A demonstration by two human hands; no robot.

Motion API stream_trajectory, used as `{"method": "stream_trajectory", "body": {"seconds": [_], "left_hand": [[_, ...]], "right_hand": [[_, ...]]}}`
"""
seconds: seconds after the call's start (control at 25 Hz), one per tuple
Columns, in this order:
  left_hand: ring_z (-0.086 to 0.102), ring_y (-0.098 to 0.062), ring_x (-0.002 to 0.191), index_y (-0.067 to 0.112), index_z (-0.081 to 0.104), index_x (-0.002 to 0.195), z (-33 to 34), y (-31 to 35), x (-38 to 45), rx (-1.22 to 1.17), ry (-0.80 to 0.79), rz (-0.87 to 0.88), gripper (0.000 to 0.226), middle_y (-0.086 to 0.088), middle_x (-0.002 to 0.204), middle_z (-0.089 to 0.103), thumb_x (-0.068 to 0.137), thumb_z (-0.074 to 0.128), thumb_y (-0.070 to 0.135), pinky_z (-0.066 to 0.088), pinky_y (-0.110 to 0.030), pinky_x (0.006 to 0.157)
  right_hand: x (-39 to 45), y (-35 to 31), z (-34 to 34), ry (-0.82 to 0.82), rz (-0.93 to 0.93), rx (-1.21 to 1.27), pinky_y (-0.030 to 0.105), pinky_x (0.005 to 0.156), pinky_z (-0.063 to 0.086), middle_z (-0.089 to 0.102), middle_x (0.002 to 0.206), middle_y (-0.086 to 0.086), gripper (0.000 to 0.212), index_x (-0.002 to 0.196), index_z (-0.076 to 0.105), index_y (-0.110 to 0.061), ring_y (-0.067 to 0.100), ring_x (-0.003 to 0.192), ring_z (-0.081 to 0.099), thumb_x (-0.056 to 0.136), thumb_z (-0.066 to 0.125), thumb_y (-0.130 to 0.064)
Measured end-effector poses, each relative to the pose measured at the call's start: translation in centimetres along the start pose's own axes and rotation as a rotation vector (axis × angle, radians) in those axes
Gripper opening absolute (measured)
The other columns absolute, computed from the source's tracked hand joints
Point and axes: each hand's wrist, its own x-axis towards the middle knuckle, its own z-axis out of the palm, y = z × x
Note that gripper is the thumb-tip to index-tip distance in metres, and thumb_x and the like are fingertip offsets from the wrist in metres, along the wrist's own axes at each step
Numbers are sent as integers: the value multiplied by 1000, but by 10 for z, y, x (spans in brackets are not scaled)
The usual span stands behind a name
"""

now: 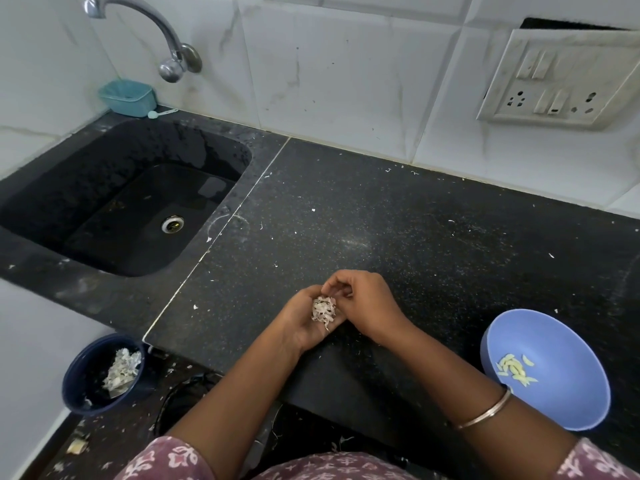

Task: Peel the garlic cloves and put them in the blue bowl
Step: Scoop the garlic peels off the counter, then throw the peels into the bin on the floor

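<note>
My left hand [301,322] lies palm up over the black counter and cups a small heap of papery garlic skins [323,310]. Just right of it, my right hand [367,303] has its fingertips pinched together at the top of the heap; a clove between them cannot be made out. The blue bowl [568,403] sits at the counter's front right, beside my right forearm, with several pale peeled garlic cloves [516,370] inside.
A dark blue bin [83,382] holding garlic skins stands on the floor at the lower left. A black sink [124,199] with a tap [166,39] fills the left. A teal basket [128,97] sits behind the sink. Skin flecks dot the counter [398,220].
</note>
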Motion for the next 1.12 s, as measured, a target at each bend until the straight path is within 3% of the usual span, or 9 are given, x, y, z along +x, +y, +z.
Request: {"method": "stream_trajectory", "body": {"seconds": [0.2, 0.32, 0.4, 0.52, 0.64, 0.8, 0.92, 1.0, 1.12], "left_hand": [[71, -19, 67, -1, 65, 87, -2, 1, -4, -46, 2, 15, 34, -12, 77, 72, 97, 35, 11, 59, -31, 64], [69, -19, 70, 0, 69, 84, -1, 3, -6, -39, 8, 39, 37, -11, 78, 71, 96, 35, 10, 58, -29, 64], [71, -22, 69, -3, 70, 81, 0, 5, -8, -98, -20, 45, 43, -14, 79, 72, 97, 32, 10, 60, -30, 60], [72, -26, 76, -7, 64, 93, -3, 10, -12, -163, -32, 61, 39, -19, 86, 71, 98, 31, 13, 60, -33, 66], [66, -23, 84, -3, 61, 98, -15, 18, -17, -182, 39, 94, 30, -16, 91, 67, 97, 37, 16, 58, -31, 72], [62, -17, 81, 4, 62, 96, -27, 28, -37, -215, 85, 171, 27, -8, 92, 64, 96, 39, 18, 56, -25, 63], [65, -15, 60, 4, 63, 79, -39, 36, -58, -313, 120, 226, 33, -6, 69, 66, 96, 38, 17, 54, -22, 54], [62, -13, 47, 5, 61, 67, -54, 42, -73, -393, 162, 277, 40, -5, 57, 64, 96, 38, 18, 52, -19, 47], [61, -11, 43, 7, 57, 62, -84, 51, -95, -512, 231, 379, 42, -4, 51, 62, 97, 36, 19, 50, -17, 44]], "right_hand": [[-1, -3, 2, 58, -58, -33, 26, 71, 54, 68, 77, -11, 12, 83, 69, -27, 1, 71, 63, 80, 68, -15], [0, -3, 5, 22, -48, 35, 24, 78, 55, 69, 83, -11, 33, 90, 71, -25, 0, 79, 65, 79, 57, 3], [1, -2, 7, 42, -67, 45, 25, 78, 55, 65, 86, -11, 35, 90, 70, -24, 2, 80, 63, 74, 58, 6], [3, -4, 11, 123, -89, 21, 24, 75, 53, 59, 89, -11, 21, 89, 68, -29, 3, 83, 60, 77, 69, -11], [8, -12, 19, 156, -116, -26, 24, 81, 47, 59, 102, -12, 19, 101, 66, -32, 5, 99, 53, 84, 65, -24], [16, -37, 44, -38, 89, 444, 33, 90, 53, 69, 104, -2, 20, 109, 66, -20, 10, 99, 65, 93, 56, -25], [18, -57, 71, -194, 273, 807, 39, 96, 51, 70, 104, 7, 27, 104, 67, -7, 24, 105, 65, 95, 51, -27], [19, -72, 91, -301, 345, 968, 39, 97, 51, 69, 109, 12, 35, 107, 68, -5, 24, 106, 65, 96, 49, -32], [18, -101, 124, -432, 418, 1105, 38, 100, 48, 67, 111, 12, 36, 110, 68, -3, 21, 104, 64, 97, 46, -29]]}}
